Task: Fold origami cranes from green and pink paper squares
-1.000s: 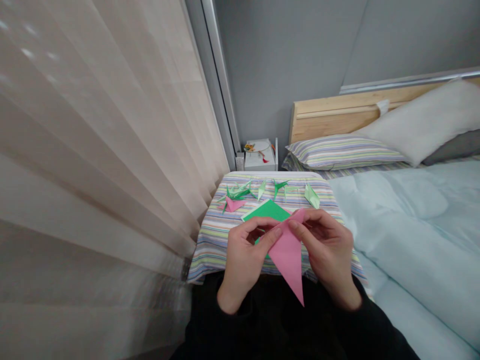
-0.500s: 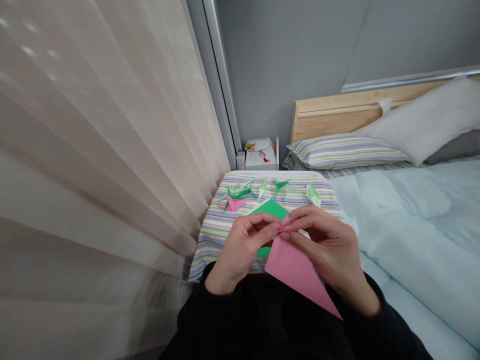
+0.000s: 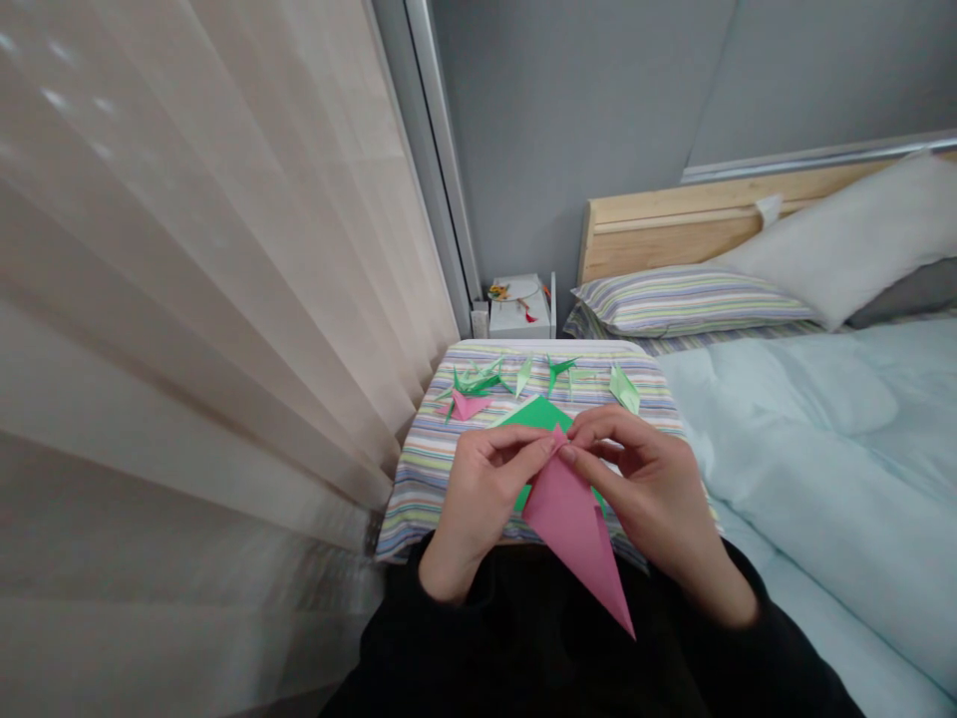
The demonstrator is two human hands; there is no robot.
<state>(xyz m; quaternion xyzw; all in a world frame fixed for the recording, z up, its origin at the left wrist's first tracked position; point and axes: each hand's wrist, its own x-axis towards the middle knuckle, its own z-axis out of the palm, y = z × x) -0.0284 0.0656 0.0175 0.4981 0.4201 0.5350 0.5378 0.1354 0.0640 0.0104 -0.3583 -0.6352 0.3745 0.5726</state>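
Swung inward, the pink origami paper [image 3: 574,529] hangs pinched between the left hand [image 3: 485,494] and right hand [image 3: 647,489].

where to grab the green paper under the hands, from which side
Pinch the green paper at its far corner, from the far side: that tip lies bare on the striped cloth, while the rest sits under the left hand, right hand and pink paper.

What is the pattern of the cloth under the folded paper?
The cloth has thin pastel stripes in several colours, best seen in the head view.
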